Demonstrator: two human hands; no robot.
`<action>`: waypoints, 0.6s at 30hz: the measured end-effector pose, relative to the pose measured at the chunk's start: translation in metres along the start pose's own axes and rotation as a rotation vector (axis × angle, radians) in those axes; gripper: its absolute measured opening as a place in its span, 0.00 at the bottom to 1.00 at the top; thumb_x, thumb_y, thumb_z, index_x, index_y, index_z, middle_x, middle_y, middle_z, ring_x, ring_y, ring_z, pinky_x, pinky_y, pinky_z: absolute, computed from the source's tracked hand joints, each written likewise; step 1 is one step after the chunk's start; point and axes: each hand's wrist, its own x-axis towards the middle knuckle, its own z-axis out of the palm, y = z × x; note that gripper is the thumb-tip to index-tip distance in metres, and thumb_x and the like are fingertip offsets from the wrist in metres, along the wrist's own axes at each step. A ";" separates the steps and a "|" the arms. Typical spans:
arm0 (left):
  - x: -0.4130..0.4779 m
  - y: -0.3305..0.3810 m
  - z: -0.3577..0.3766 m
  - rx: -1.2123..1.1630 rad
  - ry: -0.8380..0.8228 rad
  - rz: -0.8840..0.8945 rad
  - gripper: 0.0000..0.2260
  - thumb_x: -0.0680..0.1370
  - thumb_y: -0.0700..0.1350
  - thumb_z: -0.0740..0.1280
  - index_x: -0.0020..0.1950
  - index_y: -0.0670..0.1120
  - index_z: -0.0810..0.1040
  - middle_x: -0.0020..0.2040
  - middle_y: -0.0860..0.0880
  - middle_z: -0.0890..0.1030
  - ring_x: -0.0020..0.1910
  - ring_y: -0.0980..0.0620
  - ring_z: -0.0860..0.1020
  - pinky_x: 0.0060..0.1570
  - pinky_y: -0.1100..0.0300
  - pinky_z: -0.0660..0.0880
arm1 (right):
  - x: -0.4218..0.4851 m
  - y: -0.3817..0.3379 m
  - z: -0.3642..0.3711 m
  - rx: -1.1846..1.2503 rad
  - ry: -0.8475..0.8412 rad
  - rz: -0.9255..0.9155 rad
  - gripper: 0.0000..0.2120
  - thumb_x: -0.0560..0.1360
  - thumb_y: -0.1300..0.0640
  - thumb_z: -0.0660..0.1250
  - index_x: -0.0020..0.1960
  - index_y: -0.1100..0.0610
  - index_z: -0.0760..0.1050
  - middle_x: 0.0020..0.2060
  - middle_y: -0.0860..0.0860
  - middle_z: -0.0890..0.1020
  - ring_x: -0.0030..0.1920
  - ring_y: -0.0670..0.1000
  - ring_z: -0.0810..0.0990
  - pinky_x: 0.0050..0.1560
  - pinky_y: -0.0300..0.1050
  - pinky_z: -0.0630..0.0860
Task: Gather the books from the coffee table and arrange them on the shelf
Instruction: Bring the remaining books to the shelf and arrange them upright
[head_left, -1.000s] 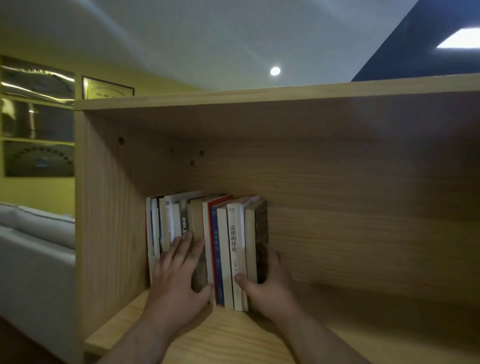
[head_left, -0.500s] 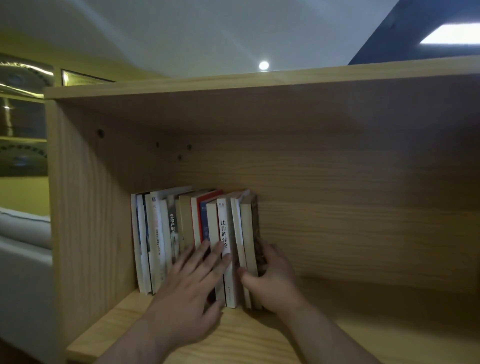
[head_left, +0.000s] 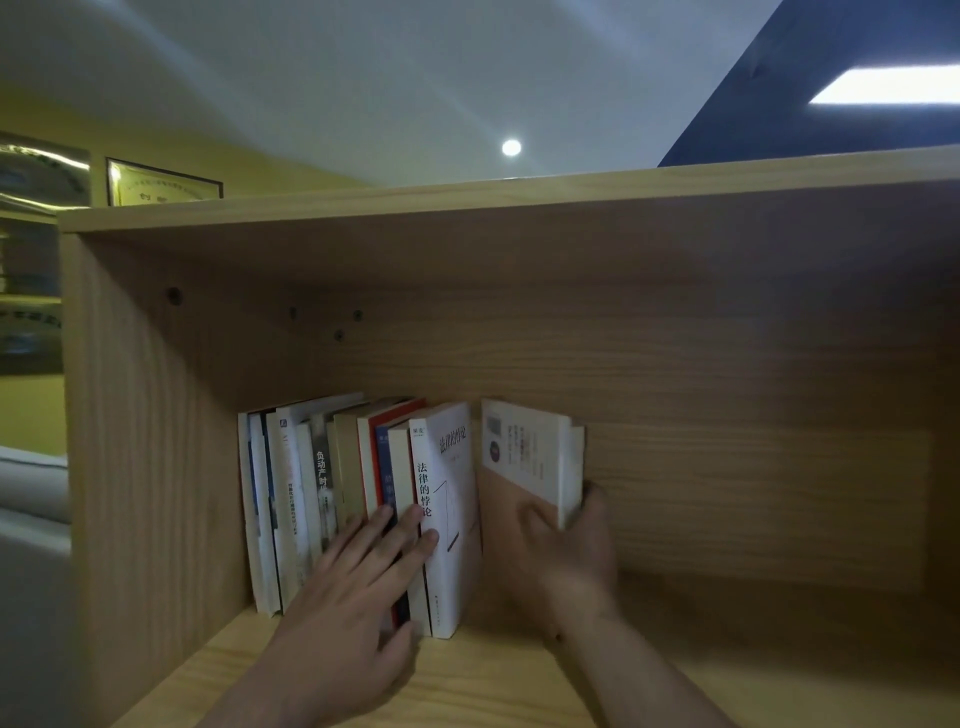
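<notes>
Wooden shelf (head_left: 727, 467) holds a row of books (head_left: 332, 499). The left hand (head_left: 343, 623) (fingers spread flat, grip open) presses the spines. The right hand (head_left: 566, 561) grips a white book (head_left: 524, 457), apart from the row.

It looks like an office: shiny award plaques (head_left: 163, 183) hang on the yellow wall (head_left: 31, 415) at the upper left, beside a wooden bookshelf (head_left: 675, 364)

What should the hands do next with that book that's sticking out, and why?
Probably the right hand should swing the loose book back against the white book at the end of the row. A gap shows between them and the loose book is turned cover-out, while the left hand lies flat on the other spines, steadying the row on the shelf.
</notes>
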 end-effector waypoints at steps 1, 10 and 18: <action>0.000 0.000 0.000 -0.001 0.000 0.000 0.39 0.70 0.61 0.65 0.79 0.53 0.58 0.81 0.55 0.51 0.79 0.50 0.51 0.74 0.52 0.48 | 0.005 0.000 -0.006 0.062 -0.018 0.016 0.16 0.75 0.58 0.73 0.60 0.47 0.72 0.48 0.44 0.82 0.51 0.50 0.82 0.53 0.48 0.80; 0.019 0.035 -0.042 -0.352 0.127 -0.320 0.25 0.77 0.58 0.64 0.73 0.59 0.64 0.64 0.63 0.70 0.63 0.64 0.64 0.64 0.59 0.67 | 0.031 -0.018 -0.068 0.429 -0.378 0.215 0.14 0.75 0.63 0.71 0.59 0.52 0.81 0.51 0.58 0.88 0.53 0.63 0.85 0.57 0.64 0.80; 0.054 0.083 -0.077 -1.573 -0.006 -0.828 0.12 0.83 0.53 0.58 0.57 0.51 0.79 0.47 0.44 0.86 0.49 0.43 0.83 0.52 0.48 0.78 | 0.031 -0.012 -0.061 0.592 -0.579 0.368 0.27 0.68 0.61 0.74 0.67 0.60 0.77 0.54 0.63 0.86 0.44 0.60 0.87 0.41 0.53 0.84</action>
